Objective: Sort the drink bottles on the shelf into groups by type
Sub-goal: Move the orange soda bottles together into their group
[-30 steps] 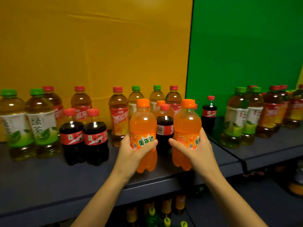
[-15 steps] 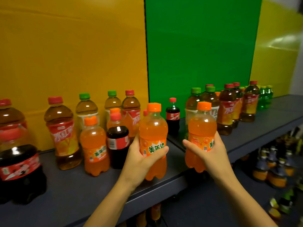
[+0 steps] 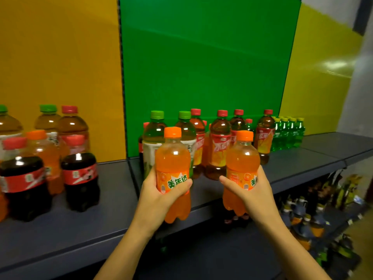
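Grey metal shelf (image 3: 113, 223): left hand (image 3: 159, 196) and right hand (image 3: 252, 194) each grip an upright orange-capped plastic soda bottle, (image 3: 173, 158) and (image 3: 242, 156).

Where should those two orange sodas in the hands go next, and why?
Probably set both down side by side on the bare shelf right of the tea bottles. The left hand and right hand each grip an orange soda; that spot has room.

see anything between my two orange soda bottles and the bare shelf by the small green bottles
Nothing visible. The left hand and right hand hold the orange plastic soda bottles before the grey shelf; the red-capped brown tea bottles stand left of that stretch.
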The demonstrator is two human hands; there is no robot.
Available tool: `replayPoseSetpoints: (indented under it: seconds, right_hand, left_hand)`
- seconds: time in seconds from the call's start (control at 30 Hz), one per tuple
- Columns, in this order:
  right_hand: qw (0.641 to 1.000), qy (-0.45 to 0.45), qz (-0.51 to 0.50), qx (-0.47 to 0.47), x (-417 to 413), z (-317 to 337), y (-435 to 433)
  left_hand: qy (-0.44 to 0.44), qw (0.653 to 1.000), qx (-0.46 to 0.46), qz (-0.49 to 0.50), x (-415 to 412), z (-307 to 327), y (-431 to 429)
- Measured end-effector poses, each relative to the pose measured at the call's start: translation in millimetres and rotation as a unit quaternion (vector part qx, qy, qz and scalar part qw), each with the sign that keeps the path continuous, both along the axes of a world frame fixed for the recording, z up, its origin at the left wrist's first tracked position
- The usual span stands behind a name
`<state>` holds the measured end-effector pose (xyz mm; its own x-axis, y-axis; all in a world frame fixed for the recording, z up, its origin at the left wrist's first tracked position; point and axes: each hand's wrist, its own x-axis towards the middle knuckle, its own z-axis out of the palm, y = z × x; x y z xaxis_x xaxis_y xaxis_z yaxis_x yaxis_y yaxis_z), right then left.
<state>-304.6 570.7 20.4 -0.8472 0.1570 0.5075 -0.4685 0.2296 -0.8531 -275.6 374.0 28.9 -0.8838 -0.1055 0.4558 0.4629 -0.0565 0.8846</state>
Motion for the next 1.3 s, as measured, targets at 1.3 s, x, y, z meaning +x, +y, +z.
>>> replayPoseSetpoints:
  seconds: [1.3]
  right_hand:
    - [0.996, -0.056, 0.073, -0.002, -308, 1, 307]
  left_hand:
    - [0.009, 0.991, -0.13, -0.014, -246, -8, 347]
